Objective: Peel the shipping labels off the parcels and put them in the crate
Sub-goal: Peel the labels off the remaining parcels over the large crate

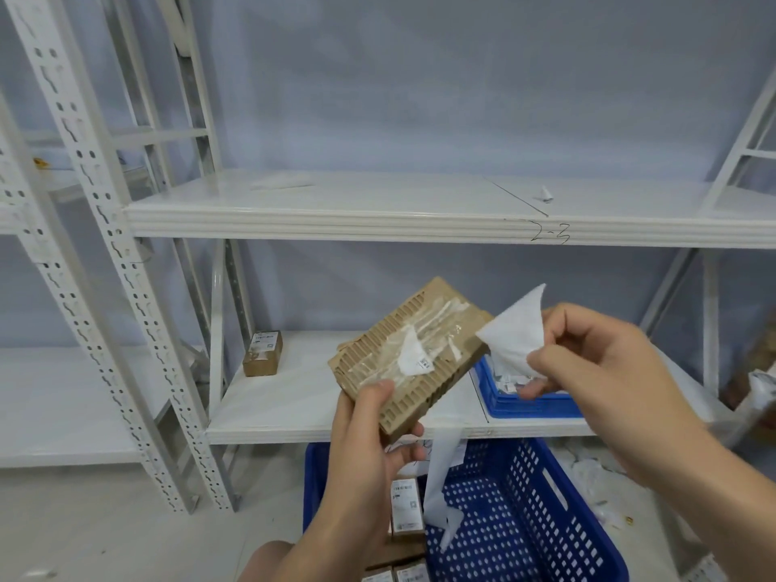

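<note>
Nearest, on the floor: blue perforated crate (525, 510) holding several small labelled cardboard parcels (406, 510), with a white paper strip (441, 476) draped over its wall. Above it, left hand (361, 459) grips a torn-faced cardboard parcel (420, 325) by its lower corner, thumb on top, label remnant (413, 359) stuck to the taped face; right hand (600, 371) pinches the peeled white label (516, 333) between thumb and fingers, just beside the parcel's right corner. Behind, on the lower shelf (294, 396): shallow blue tray (529, 407) containing label scraps (506, 382), under the pinched label; one small labelled box (262, 354) well to the left.
</note>
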